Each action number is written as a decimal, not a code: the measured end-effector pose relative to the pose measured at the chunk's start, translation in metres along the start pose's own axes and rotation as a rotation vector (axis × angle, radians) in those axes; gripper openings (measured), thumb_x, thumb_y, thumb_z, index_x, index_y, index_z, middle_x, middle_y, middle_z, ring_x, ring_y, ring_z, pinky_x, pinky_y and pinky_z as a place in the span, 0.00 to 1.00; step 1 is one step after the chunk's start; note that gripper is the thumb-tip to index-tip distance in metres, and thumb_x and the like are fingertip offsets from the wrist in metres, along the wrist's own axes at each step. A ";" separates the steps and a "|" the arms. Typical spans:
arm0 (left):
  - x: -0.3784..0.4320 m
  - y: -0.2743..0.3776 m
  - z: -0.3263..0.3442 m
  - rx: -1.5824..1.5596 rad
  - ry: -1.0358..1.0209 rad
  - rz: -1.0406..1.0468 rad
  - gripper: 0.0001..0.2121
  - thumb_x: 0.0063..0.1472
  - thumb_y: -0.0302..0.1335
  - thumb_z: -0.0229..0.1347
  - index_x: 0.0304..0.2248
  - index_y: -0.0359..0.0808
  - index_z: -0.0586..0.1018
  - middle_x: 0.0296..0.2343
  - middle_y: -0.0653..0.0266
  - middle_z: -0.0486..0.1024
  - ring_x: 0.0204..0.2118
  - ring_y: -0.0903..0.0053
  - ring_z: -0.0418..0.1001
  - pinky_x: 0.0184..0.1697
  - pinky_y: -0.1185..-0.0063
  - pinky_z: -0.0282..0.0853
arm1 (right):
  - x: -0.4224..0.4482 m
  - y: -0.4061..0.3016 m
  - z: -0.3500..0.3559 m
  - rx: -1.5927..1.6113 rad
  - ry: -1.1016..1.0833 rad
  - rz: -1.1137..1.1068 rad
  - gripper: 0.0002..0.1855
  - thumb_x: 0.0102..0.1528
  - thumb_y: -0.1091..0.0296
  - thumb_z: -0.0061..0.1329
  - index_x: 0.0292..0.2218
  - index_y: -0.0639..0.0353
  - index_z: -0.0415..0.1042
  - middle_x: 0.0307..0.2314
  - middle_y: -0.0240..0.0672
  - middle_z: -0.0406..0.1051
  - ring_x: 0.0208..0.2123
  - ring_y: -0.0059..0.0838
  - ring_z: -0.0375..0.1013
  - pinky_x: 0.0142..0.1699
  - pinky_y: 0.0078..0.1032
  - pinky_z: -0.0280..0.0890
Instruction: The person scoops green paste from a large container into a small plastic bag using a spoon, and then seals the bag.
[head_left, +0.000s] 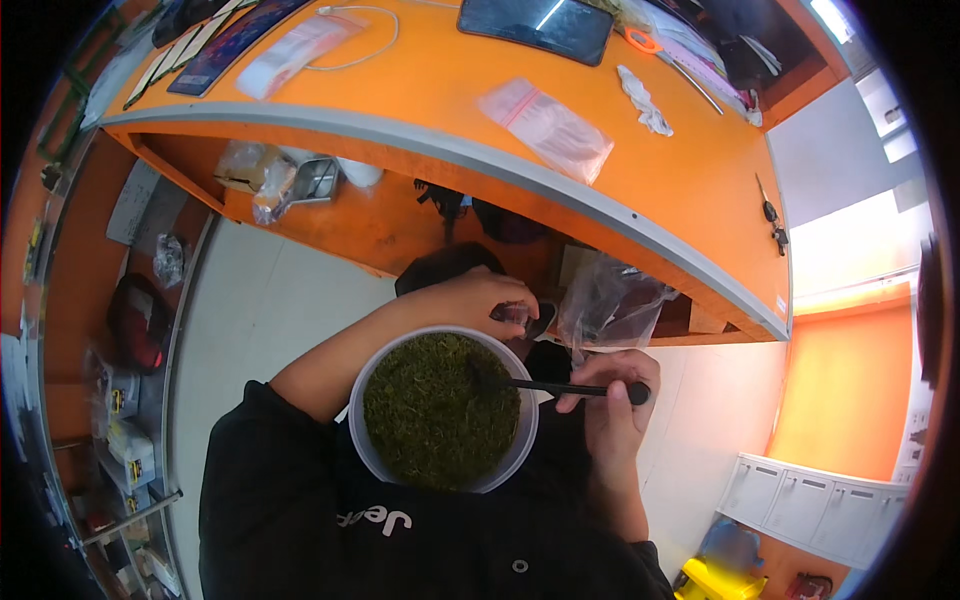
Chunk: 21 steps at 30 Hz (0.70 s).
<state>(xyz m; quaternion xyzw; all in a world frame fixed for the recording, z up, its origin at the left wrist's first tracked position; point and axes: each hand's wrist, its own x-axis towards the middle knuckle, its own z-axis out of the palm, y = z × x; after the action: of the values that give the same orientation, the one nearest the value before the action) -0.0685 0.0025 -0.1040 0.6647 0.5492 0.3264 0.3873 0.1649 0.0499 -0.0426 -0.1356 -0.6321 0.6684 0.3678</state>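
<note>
A round translucent plastic tub (356, 420) rests against my lap, filled with green-brown moss (442, 412). My left arm reaches around its far side, and there my left hand (491, 300) grips a small clear container (513, 313), partly hidden by the fingers. On the right, my right hand (619, 397) holds a thin black-handled tool (570, 388). That tool reaches over the tub's rim, and its dark head lies in the moss, too blended in to identify.
Ahead stands an orange desk (420, 82) with a grey edge. It bears zip-lock bags (551, 131), a smartphone (536, 28), crumpled tissue (643, 100) and keys (772, 214). A plastic bag (611, 304) hangs near my right hand. Shelves (142, 300) stand left.
</note>
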 end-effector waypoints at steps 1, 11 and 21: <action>0.001 -0.001 0.000 -0.007 -0.006 -0.002 0.11 0.52 0.31 0.57 0.37 0.42 0.76 0.32 0.66 0.74 0.37 0.72 0.71 0.45 0.72 0.61 | -0.001 -0.002 -0.001 0.042 0.032 -0.012 0.15 0.61 0.63 0.35 0.45 0.61 0.53 0.27 0.50 0.68 0.20 0.33 0.69 0.27 0.24 0.68; 0.001 -0.005 0.004 -0.017 0.035 0.040 0.12 0.52 0.32 0.58 0.37 0.42 0.76 0.31 0.65 0.74 0.36 0.69 0.71 0.44 0.72 0.63 | -0.005 0.023 -0.011 0.518 0.250 0.227 0.22 0.61 0.60 0.36 0.53 0.60 0.50 0.27 0.41 0.68 0.22 0.29 0.69 0.26 0.22 0.68; 0.001 -0.009 0.005 -0.041 0.057 0.042 0.18 0.51 0.31 0.59 0.42 0.41 0.73 0.33 0.64 0.73 0.38 0.72 0.71 0.44 0.74 0.65 | -0.008 0.035 0.003 0.533 0.260 0.225 0.27 0.60 0.55 0.39 0.54 0.60 0.49 0.28 0.39 0.69 0.23 0.28 0.69 0.26 0.21 0.68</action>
<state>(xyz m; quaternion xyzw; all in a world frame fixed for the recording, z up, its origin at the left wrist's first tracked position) -0.0682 0.0034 -0.1146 0.6583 0.5391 0.3645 0.3784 0.1577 0.0446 -0.0773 -0.1878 -0.3634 0.8242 0.3917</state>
